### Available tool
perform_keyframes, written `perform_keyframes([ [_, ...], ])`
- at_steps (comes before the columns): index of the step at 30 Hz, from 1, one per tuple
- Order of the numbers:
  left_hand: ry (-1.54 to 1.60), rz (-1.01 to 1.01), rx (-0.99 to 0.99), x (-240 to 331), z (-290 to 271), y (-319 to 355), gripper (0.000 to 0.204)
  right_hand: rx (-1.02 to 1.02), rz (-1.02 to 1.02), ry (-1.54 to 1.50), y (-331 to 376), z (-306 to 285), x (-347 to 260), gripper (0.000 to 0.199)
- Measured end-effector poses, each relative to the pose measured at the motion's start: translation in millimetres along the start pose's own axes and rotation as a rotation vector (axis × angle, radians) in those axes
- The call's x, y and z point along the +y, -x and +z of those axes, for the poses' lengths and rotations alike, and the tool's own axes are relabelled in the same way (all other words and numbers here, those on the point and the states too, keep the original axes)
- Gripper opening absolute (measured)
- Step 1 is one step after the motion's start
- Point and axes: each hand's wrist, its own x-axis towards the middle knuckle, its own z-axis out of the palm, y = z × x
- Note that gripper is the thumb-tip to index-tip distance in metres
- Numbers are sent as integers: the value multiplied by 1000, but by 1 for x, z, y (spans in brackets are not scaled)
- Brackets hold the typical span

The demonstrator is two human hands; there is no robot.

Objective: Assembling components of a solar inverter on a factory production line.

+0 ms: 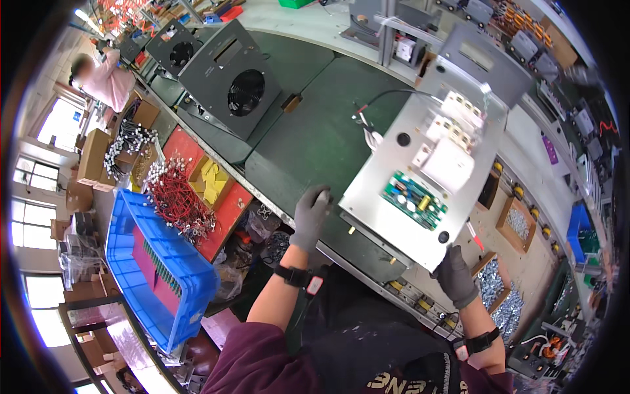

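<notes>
A silver metal chassis [367, 190] lies tilted on the green work surface in front of me, right of centre. It carries a green circuit board [415, 200] and, behind it, several white block-shaped parts [453, 141]. My right hand [455, 279], in a grey glove, grips the chassis's near right corner. Left of the chassis, and apart from it, is my gloved left hand [310, 220]. Its fingers are curled together, with a small pale spot at the tips that I cannot make out. Cables with a white connector [373, 139] hang off the chassis's far left side.
Grey cabinets with a round fan [245, 93] stand at the far left. A red board [226, 236] bears red wires [177, 197] and a yellow-filled carton [210, 182]. Below is a blue crate [190, 315]. Cartons of screws [492, 282] lie right. A person [108, 82] works far left.
</notes>
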Motion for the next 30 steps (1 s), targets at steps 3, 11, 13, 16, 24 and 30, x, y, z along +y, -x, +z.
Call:
perform_keyframes([
  [3, -231, 269, -99, 7, 3, -55, 24, 182, 18, -181, -12, 46, -10, 56],
  [11, -328, 539, -439, 38, 50, -96, 40, 591, -681, 1118, 18, 99, -84, 55],
  [13, -314, 605, -451, 45, 61, -100, 50, 692, -682, 584, 24, 108, -107, 40],
  [16, -238, 723, -412, 49, 76, -110, 55, 739, -464, -194, 20, 110, -126, 34],
  [24, -265, 828, -257, 52, 75, -105, 53, 737, -675, 879, 22, 97, -115, 69],
  [30, -250, 1033, -127, 60, 79, -125, 54, 926, -415, 605, 28, 92, -108, 84],
])
